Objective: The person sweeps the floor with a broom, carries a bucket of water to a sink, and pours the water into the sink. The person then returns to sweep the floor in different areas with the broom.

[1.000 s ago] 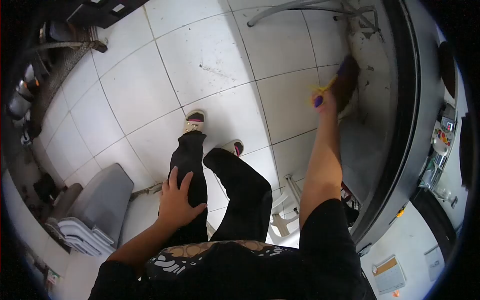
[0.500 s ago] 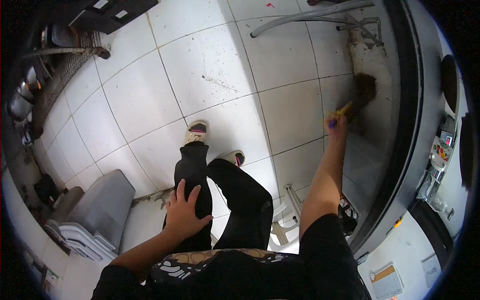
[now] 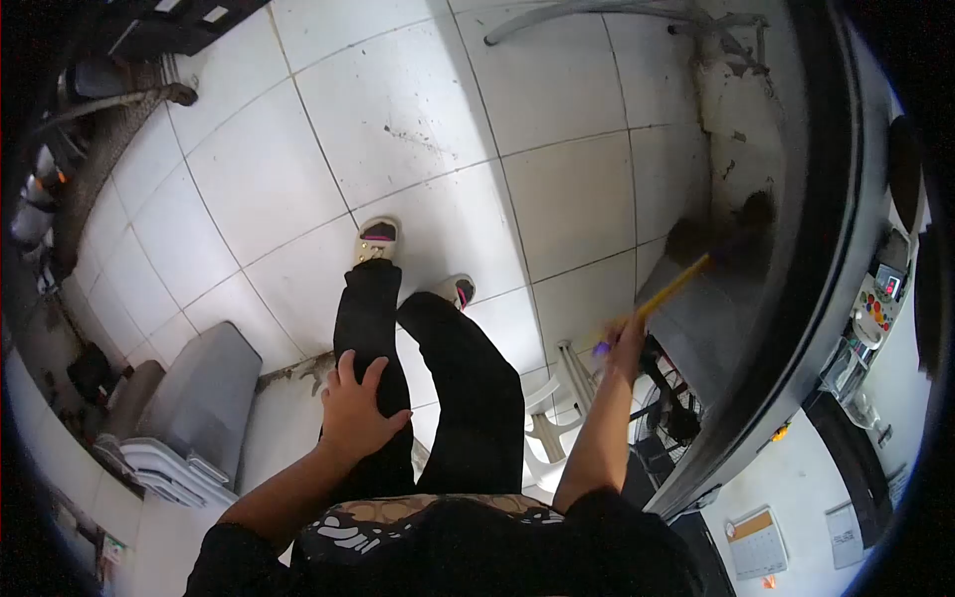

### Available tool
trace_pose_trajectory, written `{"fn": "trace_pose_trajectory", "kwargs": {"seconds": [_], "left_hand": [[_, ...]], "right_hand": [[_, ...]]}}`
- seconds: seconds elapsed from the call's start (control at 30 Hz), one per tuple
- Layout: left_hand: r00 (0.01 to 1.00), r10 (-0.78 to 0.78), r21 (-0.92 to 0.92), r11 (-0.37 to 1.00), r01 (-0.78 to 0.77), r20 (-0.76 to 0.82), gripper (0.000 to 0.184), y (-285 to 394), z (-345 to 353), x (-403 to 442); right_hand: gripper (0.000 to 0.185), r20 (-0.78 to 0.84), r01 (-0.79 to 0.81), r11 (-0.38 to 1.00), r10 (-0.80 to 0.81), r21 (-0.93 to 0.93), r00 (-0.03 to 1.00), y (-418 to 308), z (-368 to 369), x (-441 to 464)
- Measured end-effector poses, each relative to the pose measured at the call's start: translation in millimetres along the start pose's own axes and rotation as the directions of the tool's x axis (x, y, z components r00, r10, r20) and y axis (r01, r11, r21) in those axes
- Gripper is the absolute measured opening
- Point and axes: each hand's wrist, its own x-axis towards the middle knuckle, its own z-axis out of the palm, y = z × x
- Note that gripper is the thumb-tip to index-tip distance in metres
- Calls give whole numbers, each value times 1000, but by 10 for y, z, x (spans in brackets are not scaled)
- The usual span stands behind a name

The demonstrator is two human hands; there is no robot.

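My right hand (image 3: 625, 343) is closed round the yellow handle of a broom (image 3: 676, 283), near its purple end. The broom slants away to the upper right, its dark bristles in the shadow beneath the table edge, low by the wall. Whether the bristles touch the floor I cannot tell. My left hand (image 3: 360, 416) rests on my black-trousered leg with its fingers spread, holding nothing.
Dark specks (image 3: 418, 137) mark the white tiled floor. A curved grey metal leg (image 3: 557, 18) stands at the top. A white plastic stool (image 3: 545, 438) is beside my right arm. The dark table edge (image 3: 834, 259) runs down the right; grey folded panels (image 3: 204, 398) lean at left.
My right hand has drawn the broom back towards my body, and its bristles have gone from the lit wall base into shadow under the table. My left hand stays on my leg.
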Motion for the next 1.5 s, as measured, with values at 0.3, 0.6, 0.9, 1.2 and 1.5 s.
{"fn": "trace_pose_trajectory", "kwargs": {"seconds": [0.3,0.6,0.9,1.2,1.5], "left_hand": [[999,-16,-37,999,18,37,78,72,81,2],[1000,-13,-33,999,14,9,72,6,227,-66],[999,-34,-79,996,33,-7,72,-136,232,-129],[998,-58,-96,994,57,-9,72,-158,209,-142],[999,-32,-78,996,33,20,75,-53,202,-87]], "right_hand": [[26,381,-396,871,274,292,883,-277,-389,630],[26,-222,-139,985,113,-103,969,-202,-279,-207],[11,143,96,722,4,-685,990,-285,-150,1044],[58,-124,15,837,-99,-547,987,722,-937,-308],[26,399,-141,984,172,-104,901,-778,522,1444]]}}
